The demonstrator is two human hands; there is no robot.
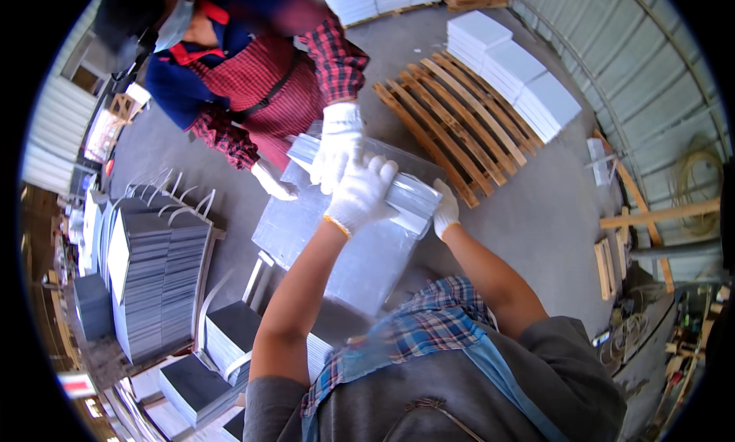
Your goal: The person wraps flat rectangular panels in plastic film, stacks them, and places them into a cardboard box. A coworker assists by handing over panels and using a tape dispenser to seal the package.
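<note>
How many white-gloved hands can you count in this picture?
4. The left hand and right hand hold the wrapped bundle; the co-worker's hands sit at its far end and below-left. None seem hidden.

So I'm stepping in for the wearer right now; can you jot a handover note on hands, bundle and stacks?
Left hand: gloved, grip on top of the plastic-wrapped bundle.
Right hand: gloved, at the bundle's right end.
Co-worker's gloved hand holds the far end over a clear plastic sheet.
Done: white stacks sit by the wooden pallet.
Left: grey stacks at left.
</note>
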